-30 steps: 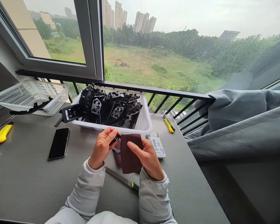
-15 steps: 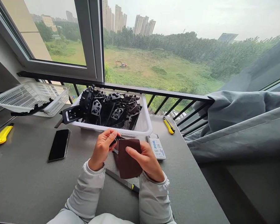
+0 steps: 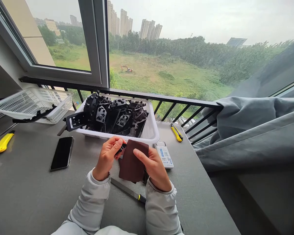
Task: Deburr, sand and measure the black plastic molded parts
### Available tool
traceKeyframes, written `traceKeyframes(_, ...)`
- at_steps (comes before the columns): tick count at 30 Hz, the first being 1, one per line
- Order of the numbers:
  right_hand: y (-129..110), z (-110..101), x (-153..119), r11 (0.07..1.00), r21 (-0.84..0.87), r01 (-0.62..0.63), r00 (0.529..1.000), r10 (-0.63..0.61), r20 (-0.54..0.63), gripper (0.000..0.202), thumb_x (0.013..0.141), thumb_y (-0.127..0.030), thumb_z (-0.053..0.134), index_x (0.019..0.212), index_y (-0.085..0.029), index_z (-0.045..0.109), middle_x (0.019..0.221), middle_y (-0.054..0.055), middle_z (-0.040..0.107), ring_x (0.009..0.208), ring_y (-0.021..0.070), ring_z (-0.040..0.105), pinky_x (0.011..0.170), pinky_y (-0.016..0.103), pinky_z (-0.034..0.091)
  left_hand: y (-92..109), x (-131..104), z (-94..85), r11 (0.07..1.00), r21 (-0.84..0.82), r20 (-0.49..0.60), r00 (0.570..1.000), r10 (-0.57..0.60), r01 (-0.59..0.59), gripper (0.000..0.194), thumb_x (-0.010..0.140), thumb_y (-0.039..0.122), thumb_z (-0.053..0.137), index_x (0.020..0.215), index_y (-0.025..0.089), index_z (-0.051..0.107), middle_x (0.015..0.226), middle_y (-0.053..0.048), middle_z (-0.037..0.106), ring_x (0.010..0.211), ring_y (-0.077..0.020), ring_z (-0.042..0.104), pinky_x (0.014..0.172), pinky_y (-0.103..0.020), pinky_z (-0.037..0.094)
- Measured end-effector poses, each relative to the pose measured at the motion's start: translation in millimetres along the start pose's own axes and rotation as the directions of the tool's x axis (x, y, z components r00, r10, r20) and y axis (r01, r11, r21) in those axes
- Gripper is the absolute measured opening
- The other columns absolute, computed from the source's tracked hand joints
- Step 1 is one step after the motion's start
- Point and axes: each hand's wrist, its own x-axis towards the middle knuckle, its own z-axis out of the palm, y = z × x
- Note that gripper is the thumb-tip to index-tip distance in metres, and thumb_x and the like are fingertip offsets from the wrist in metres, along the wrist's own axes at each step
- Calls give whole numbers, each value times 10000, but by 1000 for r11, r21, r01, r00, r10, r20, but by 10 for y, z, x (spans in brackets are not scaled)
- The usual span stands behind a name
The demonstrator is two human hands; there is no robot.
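Note:
My left hand (image 3: 109, 157) pinches a small black plastic part (image 3: 122, 148), mostly covered by the fingers. In my right hand (image 3: 155, 166) is a dark brown sheet of sandpaper (image 3: 133, 161), with the thumb lying on its near face. The sheet's upper left side is close beside the black part; whether they touch I cannot tell. Below the hands a file (image 3: 126, 189) with a black and yellow handle lies on the grey table (image 3: 88, 199). Beyond them stands a white basket (image 3: 153, 125) heaped with black plastic parts (image 3: 117, 117).
A phone (image 3: 61, 153) and a yellow cutter (image 3: 4, 142) lie to the left. A white perforated basket (image 3: 31, 98) holds a long black strip (image 3: 36, 116). Right of my hands are a white power bank (image 3: 164, 155) and a yellow utility knife (image 3: 177, 132). A black railing (image 3: 186, 101) borders the window.
The sandpaper has swung, its lower end moving left and up, and now leans the other way. My left hand stays nearly in place with the black part.

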Motion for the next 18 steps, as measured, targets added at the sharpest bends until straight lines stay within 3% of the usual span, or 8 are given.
traceKeyframes(4, 52, 26, 31, 998, 55, 18, 992, -11, -123, 283, 772, -452, 730, 903, -203, 758, 907, 37, 744, 805, 198, 658, 752, 313, 534, 4, -19, -2, 1000, 16, -2, 1000, 3, -3, 366, 745, 538, 686, 780, 175, 652, 587, 32, 479, 461, -63, 364, 421, -193, 275)
traceKeyframes(12, 37, 57, 46, 994, 112, 16, 984, 4, -179, 275, 755, -436, 725, 909, -210, 760, 887, 18, 744, 795, 182, 647, 745, 285, 513, 16, -55, -10, 1000, 13, 10, 1000, 20, -20, 357, 750, 528, 682, 818, 178, 668, 638, 9, 524, 512, -75, 382, 458, -200, 289)
traceKeyframes(18, -1, 41, -9, 995, 104, -12, 994, 23, -105, 253, 733, -400, 751, 913, -223, 760, 877, -1, 745, 854, 183, 656, 758, 266, 504, 121, -125, -25, 999, -46, 81, 996, 21, -18, 318, 743, 488, 713, 828, 184, 681, 637, 5, 515, 511, -69, 357, 454, -205, 275)
